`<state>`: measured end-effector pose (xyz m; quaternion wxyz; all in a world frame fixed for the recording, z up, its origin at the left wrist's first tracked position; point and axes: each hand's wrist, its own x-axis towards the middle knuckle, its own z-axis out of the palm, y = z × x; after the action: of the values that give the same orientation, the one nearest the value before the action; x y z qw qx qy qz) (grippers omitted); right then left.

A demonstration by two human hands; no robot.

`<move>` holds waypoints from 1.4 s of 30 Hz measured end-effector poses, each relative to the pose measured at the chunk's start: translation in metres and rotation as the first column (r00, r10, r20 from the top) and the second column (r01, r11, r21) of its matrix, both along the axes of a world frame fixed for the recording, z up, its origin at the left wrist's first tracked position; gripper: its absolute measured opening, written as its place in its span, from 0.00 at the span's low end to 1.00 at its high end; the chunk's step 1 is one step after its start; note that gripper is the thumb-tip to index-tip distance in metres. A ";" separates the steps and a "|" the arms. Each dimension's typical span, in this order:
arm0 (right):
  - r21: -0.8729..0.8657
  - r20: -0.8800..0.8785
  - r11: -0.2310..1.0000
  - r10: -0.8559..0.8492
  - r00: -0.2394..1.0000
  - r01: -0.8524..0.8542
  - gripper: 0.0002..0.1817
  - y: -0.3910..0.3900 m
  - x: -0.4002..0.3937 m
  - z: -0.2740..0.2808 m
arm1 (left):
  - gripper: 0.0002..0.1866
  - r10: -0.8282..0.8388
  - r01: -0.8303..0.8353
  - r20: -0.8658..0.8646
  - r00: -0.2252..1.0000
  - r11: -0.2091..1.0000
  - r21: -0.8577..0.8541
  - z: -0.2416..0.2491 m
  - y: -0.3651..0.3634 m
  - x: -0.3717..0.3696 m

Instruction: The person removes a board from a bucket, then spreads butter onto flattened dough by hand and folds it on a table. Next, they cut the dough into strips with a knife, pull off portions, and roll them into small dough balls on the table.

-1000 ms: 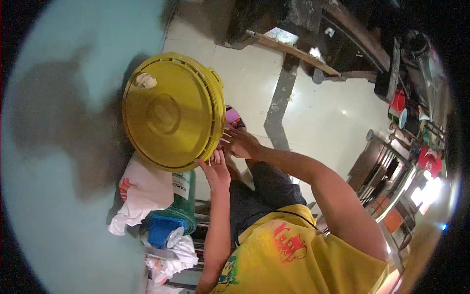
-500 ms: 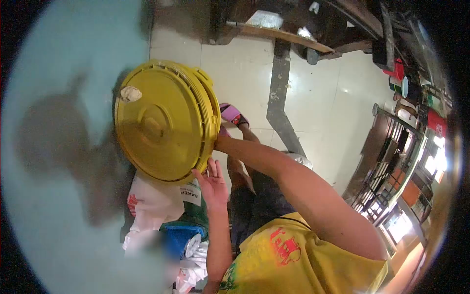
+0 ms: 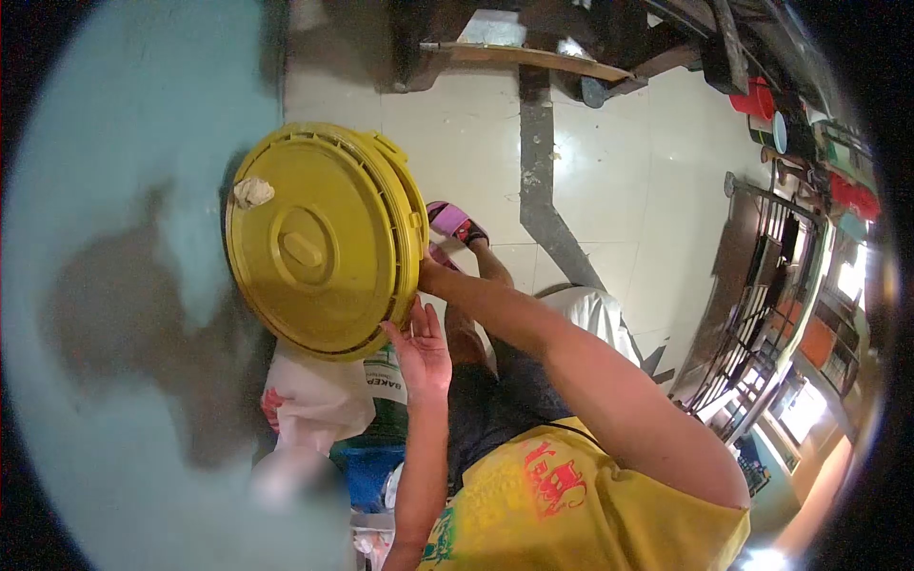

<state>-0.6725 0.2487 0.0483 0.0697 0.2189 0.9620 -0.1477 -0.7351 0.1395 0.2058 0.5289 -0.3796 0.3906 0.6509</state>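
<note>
A large round yellow lid (image 3: pixel 314 285) with a raised centre knob sits over a yellow rimmed container (image 3: pixel 411 195), beside the wall. Stuck near its upper left edge is a pale crumpled lump (image 3: pixel 253 192). My left hand (image 3: pixel 424 360) is at the lower right edge, palm showing, fingers apart, thumb at the rim. Only the wrist part of my right hand (image 3: pixel 431 275) shows at the container's right side; its fingers are hidden behind the yellow rim.
The teal wall (image 3: pixel 114 171) fills the left. White and green sacks (image 3: pixel 324 395) and a blue item (image 3: pixel 373 476) lie below the lid. Dark wooden furniture (image 3: pixel 533 62) stands at the top, a metal rack (image 3: pixel 762 295) at the right. Pink slippers (image 3: pixel 449 219) are on the tiled floor.
The view has shifted slightly. The lid's centre knob shows more clearly, and more of a white covering near my legs is visible. Both hands remain by the yellow rim.
</note>
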 end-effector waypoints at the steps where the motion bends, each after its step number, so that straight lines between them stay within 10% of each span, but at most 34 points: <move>1: 0.005 0.004 1.000 -0.003 1.000 0.003 0.20 0.000 0.000 0.001 | 0.28 0.015 -0.014 0.014 1.000 1.000 -0.020 0.001 0.003 0.000; 23: -0.144 0.054 0.948 -0.279 0.959 0.284 0.12 -0.044 -0.035 -0.055 | 0.34 -0.167 0.148 0.161 0.973 0.981 0.123 -0.039 -0.010 -0.034; 26: -0.346 0.119 0.825 -0.434 0.893 0.447 0.11 -0.018 0.038 0.055 | 0.34 -0.286 0.280 -0.006 0.958 0.933 0.227 -0.085 -0.026 -0.041; 29: -0.351 0.311 0.641 -0.607 0.731 0.682 0.11 -0.037 0.114 0.068 | 0.32 -0.259 0.187 0.272 0.927 0.946 0.264 -0.087 -0.016 -0.028; 31: -0.413 0.467 0.383 -0.690 0.553 0.826 0.13 -0.047 0.188 0.069 | 0.30 -0.378 0.379 0.024 0.925 0.926 -0.006 -0.096 -0.009 -0.010; 32: -0.396 0.382 0.404 -0.744 0.548 0.825 0.11 -0.061 0.237 0.077 | 0.29 -0.451 0.434 -0.099 0.887 0.887 -0.155 -0.096 -0.005 -0.005; 34: -0.380 0.315 0.073 -0.927 0.203 0.922 0.15 -0.099 0.326 0.089 | 0.29 -0.561 0.525 -0.073 0.824 0.807 -0.271 -0.088 0.004 0.007; 37: -0.373 0.360 -0.165 -0.933 -0.022 0.913 0.22 -0.150 0.468 0.104 | 0.34 -0.908 0.862 -0.142 0.394 0.418 -0.287 -0.093 0.006 0.008; 40: -0.302 0.379 -0.344 -0.899 -0.219 0.889 0.24 -0.220 0.593 0.126 | 0.36 -0.981 0.862 -0.145 -0.128 -0.037 -0.506 -0.066 0.044 0.065; 42: -0.239 0.278 -0.448 -0.882 -0.381 0.861 0.24 -0.286 0.662 0.107 | 0.37 -0.959 0.821 -0.182 -0.216 -0.078 -0.566 -0.048 0.067 0.133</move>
<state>-0.0109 -0.0372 0.1554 -0.0721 0.8969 0.2975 -0.3191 -0.6021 0.2069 0.1577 0.6381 0.1745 0.7456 0.0799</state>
